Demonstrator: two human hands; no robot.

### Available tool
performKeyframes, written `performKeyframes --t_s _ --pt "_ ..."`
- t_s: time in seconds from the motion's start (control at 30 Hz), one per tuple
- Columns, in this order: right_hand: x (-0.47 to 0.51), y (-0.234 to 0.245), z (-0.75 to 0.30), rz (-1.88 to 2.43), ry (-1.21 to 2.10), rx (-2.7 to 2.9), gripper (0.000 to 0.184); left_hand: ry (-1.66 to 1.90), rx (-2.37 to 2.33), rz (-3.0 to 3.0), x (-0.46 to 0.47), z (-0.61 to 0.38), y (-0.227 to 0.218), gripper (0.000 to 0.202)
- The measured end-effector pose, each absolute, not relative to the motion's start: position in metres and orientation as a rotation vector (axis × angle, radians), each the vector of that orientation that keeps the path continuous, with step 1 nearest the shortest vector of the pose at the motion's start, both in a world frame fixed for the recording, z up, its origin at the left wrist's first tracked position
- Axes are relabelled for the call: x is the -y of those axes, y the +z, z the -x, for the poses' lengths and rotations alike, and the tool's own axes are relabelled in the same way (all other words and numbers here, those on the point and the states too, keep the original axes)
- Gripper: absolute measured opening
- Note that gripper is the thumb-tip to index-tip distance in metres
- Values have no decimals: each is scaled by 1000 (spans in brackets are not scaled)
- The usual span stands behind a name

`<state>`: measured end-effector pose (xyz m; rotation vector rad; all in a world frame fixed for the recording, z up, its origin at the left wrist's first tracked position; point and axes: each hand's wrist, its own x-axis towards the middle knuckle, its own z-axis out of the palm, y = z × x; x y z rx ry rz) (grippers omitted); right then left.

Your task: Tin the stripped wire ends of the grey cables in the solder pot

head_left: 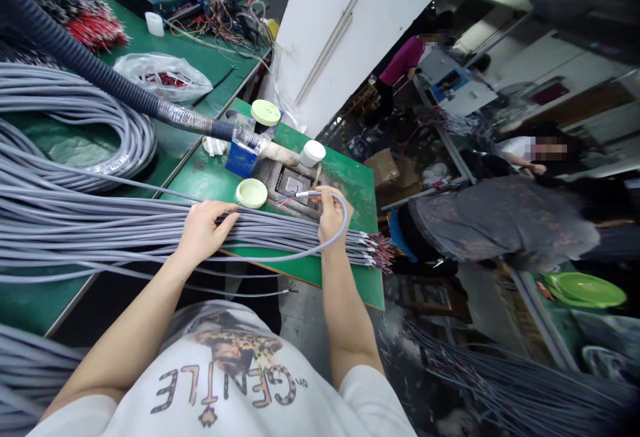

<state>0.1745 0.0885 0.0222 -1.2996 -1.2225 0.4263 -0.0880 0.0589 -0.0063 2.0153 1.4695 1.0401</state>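
My right hand (331,216) pinches a grey cable (345,218) near its end, and the cable loops back round the wrist side. Thin coloured wires (286,200) fan out of that end, over a small metal solder pot (295,185) set in a soiled plate. My left hand (204,227) lies across a bundle of grey cables (270,225), thumb apart from the fingers. The bundle's stripped ends (377,250) stick out to the right. Just beyond my left fingertips sits an open pale-green tub (251,193).
A ribbed extraction hose (150,104) comes in from the left to a blue box (243,154). A white jar (313,152) and a lidded tub (265,114) stand behind the pot. Coiled cable (135,137) and a plastic bag (163,77) lie left. Several people work at right.
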Motion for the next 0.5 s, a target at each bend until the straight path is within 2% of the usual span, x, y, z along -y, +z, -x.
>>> performKeyframes --t_s 0.3,0.4,0.5 --pt "-90 29 -160 1260 496 1240 24 1072 -1391 -1922 -62 89 -7 25" --pt "-81 33 -150 1227 553 1271 23 1166 -1269 -1715 -59 89 -1 25" --pt "-61 39 -141 1153 438 1413 22 1122 -1053 -1418 -48 81 5 27"
